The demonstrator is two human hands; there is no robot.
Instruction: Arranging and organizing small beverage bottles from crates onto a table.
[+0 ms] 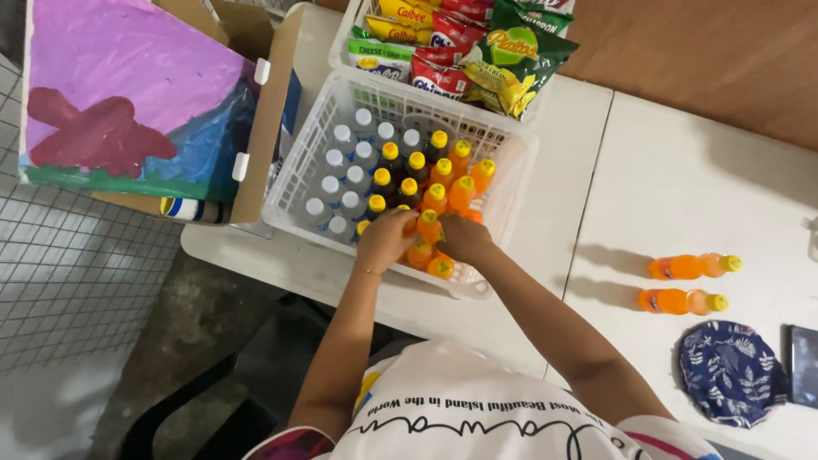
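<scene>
The basket [294, 183] is made of white plastic lattice with a slight sheen. The orange bottles [434, 200] are of clear glossy plastic, capped in smooth yellow plastic; the clear bottles [341, 170] are capped in white. 2 more bottles [690, 267] are laid on the matt white table [682, 170]. The snack bags [511, 64] are of shiny crinkled foil. The box [264, 136] is matt brown cardboard. The pouch [728, 370] is printed blue cloth.
</scene>
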